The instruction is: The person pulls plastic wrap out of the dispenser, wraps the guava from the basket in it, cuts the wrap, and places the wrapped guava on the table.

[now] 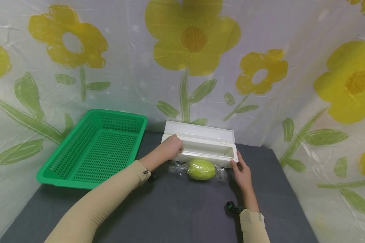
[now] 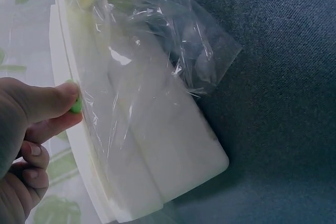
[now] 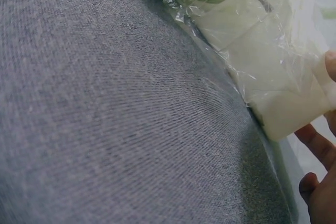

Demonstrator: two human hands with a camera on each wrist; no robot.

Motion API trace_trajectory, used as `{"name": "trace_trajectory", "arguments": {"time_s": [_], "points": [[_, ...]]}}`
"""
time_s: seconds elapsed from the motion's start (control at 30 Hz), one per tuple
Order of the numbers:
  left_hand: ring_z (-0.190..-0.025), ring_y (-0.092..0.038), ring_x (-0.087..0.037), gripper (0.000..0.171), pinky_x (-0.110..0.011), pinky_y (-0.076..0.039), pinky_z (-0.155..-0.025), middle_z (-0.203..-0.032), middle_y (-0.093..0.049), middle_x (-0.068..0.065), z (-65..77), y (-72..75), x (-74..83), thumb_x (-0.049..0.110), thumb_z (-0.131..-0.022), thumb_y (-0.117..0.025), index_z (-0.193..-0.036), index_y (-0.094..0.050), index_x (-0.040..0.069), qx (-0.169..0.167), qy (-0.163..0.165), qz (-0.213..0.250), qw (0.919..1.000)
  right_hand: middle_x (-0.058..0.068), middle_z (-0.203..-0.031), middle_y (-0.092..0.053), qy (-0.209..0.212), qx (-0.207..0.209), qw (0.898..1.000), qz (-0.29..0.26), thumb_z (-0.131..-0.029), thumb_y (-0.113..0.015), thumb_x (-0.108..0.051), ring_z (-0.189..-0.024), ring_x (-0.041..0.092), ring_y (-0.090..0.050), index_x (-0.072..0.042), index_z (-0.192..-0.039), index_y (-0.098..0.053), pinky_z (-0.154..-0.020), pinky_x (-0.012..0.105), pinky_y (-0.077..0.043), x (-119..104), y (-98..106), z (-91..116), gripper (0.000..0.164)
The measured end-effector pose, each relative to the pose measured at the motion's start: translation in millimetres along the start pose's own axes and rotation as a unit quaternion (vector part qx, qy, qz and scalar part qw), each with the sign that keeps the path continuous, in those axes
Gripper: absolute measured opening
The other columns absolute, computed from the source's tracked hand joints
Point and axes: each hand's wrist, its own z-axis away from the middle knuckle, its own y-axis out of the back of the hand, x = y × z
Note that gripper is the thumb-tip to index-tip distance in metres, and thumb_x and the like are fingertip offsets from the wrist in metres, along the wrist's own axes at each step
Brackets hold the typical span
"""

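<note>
A long white box point(image 1: 213, 157) stands open on the table, its lid point(image 1: 199, 131) tipped back against the curtain. Over its left end, my left hand point(image 1: 171, 147) pinches a small bright-green piece point(image 2: 77, 104) between thumb and forefinger at the box's upper edge; most of that piece is hidden. My right hand point(image 1: 242, 173) grips the box's right end, thumb on the front and fingers round the corner. Right before the box lies a green fruit point(image 1: 201, 169) with a dark stem, wrapped in clear plastic film point(image 2: 152, 40) that also drapes over the box's front.
On the left of the table sits a green slotted basket point(image 1: 109, 148). Dark grey cloth covers the table point(image 1: 176, 209). A flower-printed curtain point(image 1: 124, 77) hangs close behind the box and along the sides.
</note>
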Motion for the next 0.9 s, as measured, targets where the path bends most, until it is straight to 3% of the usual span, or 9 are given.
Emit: {"name": "trace_trajectory", "arguments": {"time_s": [0.2, 0.47, 0.73, 0.9], "points": [[-0.060, -0.042, -0.014, 0.047, -0.042, -0.053, -0.091, -0.056, -0.051, 0.007, 3.8, 0.2, -4.7, 0.005, -0.100, -0.071, -0.056, -0.057, 0.018, 0.012, -0.007, -0.018, 0.9997, 0.029, -0.142, -0.063, 0.006, -0.009, 1.000, -0.001, -0.111, -0.059, -0.033, -0.135, 0.044, -0.057, -0.017, -0.167, -0.035, -0.105, 0.062, -0.048, 2, 0, 0, 0.063], [-0.062, -0.019, -0.014, 0.060, -0.036, -0.043, -0.078, -0.058, -0.021, 0.007, 12.0, 0.8, -13.0, -0.001, -0.095, -0.070, -0.055, -0.030, 0.020, 0.039, -0.008, 0.003, 0.9992, 0.029, -0.143, -0.062, 0.009, -0.008, 1.000, -0.007, -0.110, -0.060, -0.032, -0.136, 0.044, -0.056, -0.016, -0.167, -0.035, -0.106, 0.063, -0.047, 0, 3, -1, 0.064], [-0.062, -0.020, -0.014, 0.061, -0.036, -0.036, -0.080, -0.056, -0.024, 0.007, 30.5, 8.3, -24.9, 0.003, -0.097, -0.072, -0.055, -0.032, 0.020, 0.022, 0.024, 0.018, 0.9993, 0.029, -0.142, -0.062, 0.008, -0.011, 1.000, -0.011, -0.111, -0.059, -0.032, -0.137, 0.043, -0.055, -0.017, -0.167, -0.034, -0.105, 0.061, -0.047, 1, 2, -3, 0.063], [-0.062, -0.021, -0.015, 0.060, -0.037, -0.037, -0.080, -0.056, -0.026, 0.007, 35.9, 8.4, -32.8, 0.002, -0.097, -0.072, -0.055, -0.032, 0.020, 0.028, 0.018, 0.025, 0.9991, 0.030, -0.141, -0.063, 0.009, -0.007, 1.000, -0.008, -0.112, -0.056, -0.034, -0.138, 0.044, -0.054, -0.018, -0.168, -0.033, -0.106, 0.063, -0.047, 3, 1, -1, 0.062]]}}
